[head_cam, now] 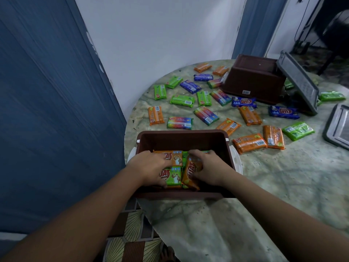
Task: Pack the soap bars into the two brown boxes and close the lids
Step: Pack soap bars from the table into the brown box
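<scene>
A brown box (pixel 181 138) stands open at the near left edge of the table, with several wrapped soap bars inside. Both my hands are down in it. My left hand (pixel 151 167) rests on a green soap bar (pixel 174 175) and an orange one behind it. My right hand (pixel 206 166) grips a tilted orange soap bar (pixel 190 172). Several more bars in orange, green, blue and rainbow wrappers (pixel 206 115) lie scattered across the table beyond. A second brown box (pixel 254 80) lies tipped over at the back right, its grey lid (pixel 300 82) hanging open.
A loose grey lid (pixel 338 127) lies at the right table edge. The round table (pixel 283 186) stands against a white wall and a blue door on the left. Patterned floor tiles and a foot show below the near table edge.
</scene>
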Available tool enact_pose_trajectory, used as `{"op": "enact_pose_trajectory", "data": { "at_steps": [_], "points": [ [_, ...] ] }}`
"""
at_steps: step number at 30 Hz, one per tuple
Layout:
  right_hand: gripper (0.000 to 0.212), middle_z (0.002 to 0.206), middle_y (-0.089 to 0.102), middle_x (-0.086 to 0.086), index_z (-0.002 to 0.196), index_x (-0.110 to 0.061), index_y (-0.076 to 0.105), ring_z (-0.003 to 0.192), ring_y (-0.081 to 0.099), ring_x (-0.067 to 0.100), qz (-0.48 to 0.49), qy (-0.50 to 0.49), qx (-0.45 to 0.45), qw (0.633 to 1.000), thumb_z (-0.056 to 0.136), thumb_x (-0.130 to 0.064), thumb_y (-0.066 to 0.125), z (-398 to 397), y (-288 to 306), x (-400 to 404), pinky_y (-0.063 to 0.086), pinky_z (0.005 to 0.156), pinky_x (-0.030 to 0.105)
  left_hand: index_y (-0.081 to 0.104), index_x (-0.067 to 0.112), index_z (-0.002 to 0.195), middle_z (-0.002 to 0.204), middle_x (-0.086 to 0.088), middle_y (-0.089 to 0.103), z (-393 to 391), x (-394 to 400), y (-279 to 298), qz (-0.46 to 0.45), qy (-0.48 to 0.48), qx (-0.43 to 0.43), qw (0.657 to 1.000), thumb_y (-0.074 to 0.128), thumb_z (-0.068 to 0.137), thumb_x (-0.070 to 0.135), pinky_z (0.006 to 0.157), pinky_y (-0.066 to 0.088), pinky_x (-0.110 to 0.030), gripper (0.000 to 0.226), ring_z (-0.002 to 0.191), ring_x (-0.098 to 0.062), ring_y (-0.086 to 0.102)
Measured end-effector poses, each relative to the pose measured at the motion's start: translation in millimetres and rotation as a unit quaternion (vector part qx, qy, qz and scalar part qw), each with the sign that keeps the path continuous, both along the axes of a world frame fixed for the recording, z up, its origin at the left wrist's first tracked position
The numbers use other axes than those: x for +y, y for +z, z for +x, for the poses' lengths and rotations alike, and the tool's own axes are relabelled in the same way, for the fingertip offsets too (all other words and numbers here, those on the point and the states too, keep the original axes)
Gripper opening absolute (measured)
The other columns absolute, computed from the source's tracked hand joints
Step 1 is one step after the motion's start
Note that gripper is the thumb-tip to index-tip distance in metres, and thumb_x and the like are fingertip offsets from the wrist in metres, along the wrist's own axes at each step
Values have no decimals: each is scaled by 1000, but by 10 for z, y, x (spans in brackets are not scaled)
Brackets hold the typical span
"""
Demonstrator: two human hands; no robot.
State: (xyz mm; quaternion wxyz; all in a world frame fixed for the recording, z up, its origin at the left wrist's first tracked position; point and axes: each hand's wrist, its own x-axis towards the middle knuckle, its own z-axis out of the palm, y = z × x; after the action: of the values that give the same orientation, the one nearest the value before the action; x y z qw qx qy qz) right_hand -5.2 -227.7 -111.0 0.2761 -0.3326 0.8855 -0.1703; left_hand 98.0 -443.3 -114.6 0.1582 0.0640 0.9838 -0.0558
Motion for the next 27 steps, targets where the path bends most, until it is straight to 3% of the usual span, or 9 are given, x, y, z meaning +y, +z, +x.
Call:
{"op": "enact_pose_trajectory", "data": {
  "at_steps": [2,5,8,14,18,20,27],
  "points": [
    [92,155,10,18,159,-38,16,128,53,41,87,49,15,995,89,-38,76,-11,12,-20,46,112,41,42,39,144,132,6,57,1,2,-1,2,3,-3,1000,63,78,75,91,43,-38,78,119,-19,57],
    [101,158,-4,19,159,-47,-2,143,24,50,203,152,109,961,92,-26,70,2,35,-29,35,117,53,41,39,145,132,6,57,2,11,5,-3,1,-4,1000,63,79,75,92,44,-38,78,119,-19,56],
    [85,157,9,17,158,-51,10,140,22,43,175,207,251,929,96,-32,65,-9,3,-30,26,117,57,44,38,142,131,7,57,1,16,12,-3,3,-6,1000,63,79,75,92,44,-38,75,118,-18,56],
    [67,155,26,9,153,-37,34,144,28,35,126,257,283,916,94,-38,67,-100,-20,-12,17,123,60,44,38,142,131,7,57,-4,16,2,-1,1,-5,1000,63,79,74,90,43,-38,75,119,-18,56],
    [86,143,49,5,150,-26,38,129,51,31,152,228,263,925,82,-69,66,-27,-32,-5,32,114,51,41,38,145,134,7,56,-1,21,17,0,-4,-7,1000,62,81,73,92,42,-38,76,121,-18,55],
    [86,135,58,7,146,-29,35,119,60,31,169,208,246,931,79,-73,67,-16,-30,-1,38,106,48,43,36,143,133,6,56,0,27,19,-6,-10,-10,1000,61,82,72,91,43,-38,73,120,-19,55],
    [86,146,45,9,152,-35,35,130,52,35,171,226,246,927,82,-67,72,-9,-39,-27,34,112,51,54,32,135,123,7,60,17,24,-1,-27,-41,-11,999,56,85,72,89,46,-39,64,114,-18,57]
  ]
}}
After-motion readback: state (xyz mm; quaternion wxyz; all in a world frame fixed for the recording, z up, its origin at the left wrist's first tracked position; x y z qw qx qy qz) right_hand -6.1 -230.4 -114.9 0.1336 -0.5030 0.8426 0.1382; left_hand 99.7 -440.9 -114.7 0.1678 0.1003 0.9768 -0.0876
